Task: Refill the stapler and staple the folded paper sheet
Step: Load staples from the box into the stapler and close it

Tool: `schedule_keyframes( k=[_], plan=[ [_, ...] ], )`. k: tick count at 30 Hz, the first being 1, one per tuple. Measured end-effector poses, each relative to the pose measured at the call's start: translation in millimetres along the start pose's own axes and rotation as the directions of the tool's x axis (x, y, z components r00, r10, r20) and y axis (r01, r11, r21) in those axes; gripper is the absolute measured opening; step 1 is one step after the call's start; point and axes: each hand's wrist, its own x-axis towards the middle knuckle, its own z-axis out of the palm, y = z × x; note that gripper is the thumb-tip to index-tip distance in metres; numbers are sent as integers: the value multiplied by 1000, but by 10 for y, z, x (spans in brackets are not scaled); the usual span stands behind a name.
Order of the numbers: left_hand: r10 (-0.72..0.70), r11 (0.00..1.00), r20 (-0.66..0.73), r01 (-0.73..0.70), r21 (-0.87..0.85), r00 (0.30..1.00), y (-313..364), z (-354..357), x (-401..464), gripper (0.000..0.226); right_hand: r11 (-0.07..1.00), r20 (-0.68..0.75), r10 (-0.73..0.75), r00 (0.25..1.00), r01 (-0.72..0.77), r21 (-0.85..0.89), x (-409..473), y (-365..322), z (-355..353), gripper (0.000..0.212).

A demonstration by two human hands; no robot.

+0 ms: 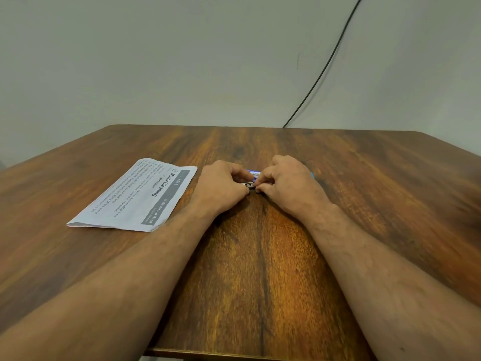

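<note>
— How far along is the refill?
— Judging by it, mid-refill: the stapler (250, 184) sits mid-table, both hands on it; the folded paper (135, 196) lies unstapled at left.
— And the hands?
— The left hand (221, 187) and right hand (289, 183) both pinch its metal part, fingers curled.

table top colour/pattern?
Dark reddish-brown wood grain with darker streaks on the table; the head view shows it.

A dark-grained wooden counter (364, 191) with rounded far corners stands against a plain pale wall (182, 61); a thin black cable (328, 64) runs slantwise down the wall and drops behind the counter's far edge
</note>
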Motion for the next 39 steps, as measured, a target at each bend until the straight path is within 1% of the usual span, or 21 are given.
schedule_keyframes(
  k=[3,7,9,12,15,17,19,22,23,24,26,28,29,31,33,34,36,37,39],
  plan=[
    [-6,1000,0,6,3,1000,11,-1,-2,30,999,-27,27,999,-26,33,-11,14,12,16],
    [-23,1000,-43,24,14,999,41,-3,-9,28,993,-83,104,991,-99,61,-45,41,-37,30],
    [-71,997,-75,70,-9,995,50,-15,-8,29,988,-55,154,987,-151,43,-52,54,-66,36],
    [-150,988,-127,143,-62,981,52,-35,1,30,974,26,223,974,-224,35,-54,65,-90,41],
    [-177,982,-148,164,-99,973,65,-58,-2,30,966,36,257,966,-257,-4,-49,64,-93,46],
    [-182,980,-151,166,-111,972,72,-67,-5,31,953,23,302,953,-301,-26,-39,76,-82,43],
    [-197,976,-162,177,-130,967,74,-70,-6,32,942,6,334,942,-334,-28,-32,98,-57,33],
    [-229,964,-179,197,-179,957,61,-83,-2,31,946,-3,321,947,-320,-50,-27,138,-14,25],
    [-235,961,-182,200,-191,955,61,-88,-4,31,949,-20,312,950,-313,-32,-27,155,-2,23],
    [-237,959,-187,200,-199,953,63,-91,-8,31,951,-48,309,950,-309,10,-23,176,14,22],
    [-235,958,-201,191,-216,951,72,-98,-16,31,945,-141,304,942,-279,171,-14,209,39,22],
    [-227,959,-207,180,-220,952,88,-104,-21,30,901,-219,314,924,-217,376,-19,189,29,21],
    [-219,959,-205,172,-224,954,94,-107,-23,30,883,-240,313,919,-190,429,-23,173,18,22],
    [-204,954,-199,150,-258,959,87,-108,-21,31,895,-284,296,912,-160,417,-26,143,2,25],
    [-198,945,-189,136,-298,962,73,-110,-25,34,878,-320,287,903,-115,464,-25,112,-10,28],
    [-190,942,-186,125,-311,964,63,-109,-26,34,854,-325,295,899,-95,512,-25,99,-15,30],
    [-156,944,-185,91,-318,970,41,-106,-23,34,765,-302,344,889,-79,639,-33,77,-25,35],
    [-130,947,-186,67,-313,974,33,-106,-22,32,715,-272,371,888,-86,693,-34,74,-26,40],
    [-64,955,-160,14,-296,985,21,-100,-22,28,659,-195,401,895,-135,740,-25,82,-22,51]
  ],
)
